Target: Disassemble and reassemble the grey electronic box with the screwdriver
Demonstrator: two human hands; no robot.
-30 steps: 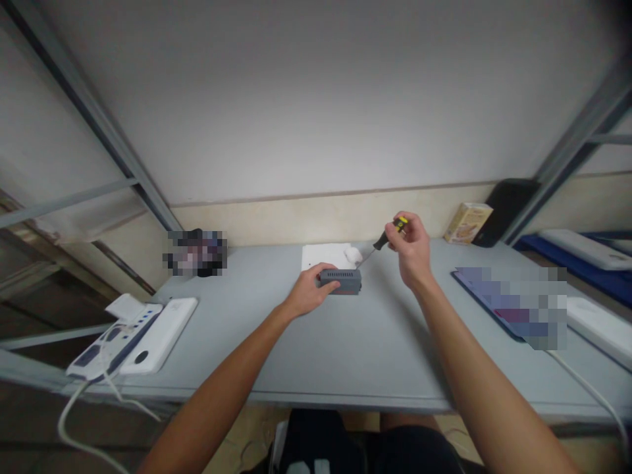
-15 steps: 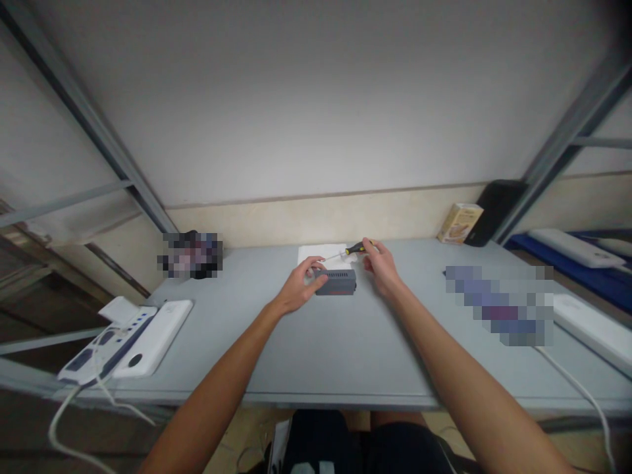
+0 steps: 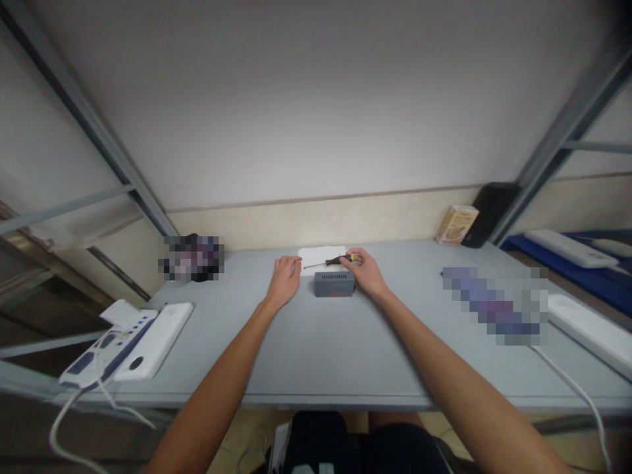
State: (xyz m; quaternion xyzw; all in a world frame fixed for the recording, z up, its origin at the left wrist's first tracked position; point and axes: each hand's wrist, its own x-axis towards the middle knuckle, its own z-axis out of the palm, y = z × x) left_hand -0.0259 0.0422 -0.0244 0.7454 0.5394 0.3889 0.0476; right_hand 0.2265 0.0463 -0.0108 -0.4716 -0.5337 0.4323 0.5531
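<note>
My right hand point(image 3: 365, 273) grips the black and yellow handle of a screwdriver point(image 3: 336, 261). Its thin shaft points left, lying nearly level above or on a white sheet point(image 3: 316, 253). Just left of the screwdriver's tip is my left hand point(image 3: 285, 280), its fingers bent and drawn together. Whatever may be between those fingertips is too small to make out. In front of the screwdriver, a grey box-shaped device point(image 3: 334, 285) with a row of slots along its top rests on the table, with neither hand holding it.
On the left of the grey table point(image 3: 336, 355) lie a power strip point(image 3: 106, 345) and a white power bank point(image 3: 157, 342) with cables. A blurred dark object point(image 3: 195, 258) stands behind them. A small carton point(image 3: 457, 225) and a black case point(image 3: 491, 214) lean at the back right.
My left hand has let go of the grey device and moved left. My right hand has brought the screwdriver down and left, from the device's right end to a level pose behind it.
</note>
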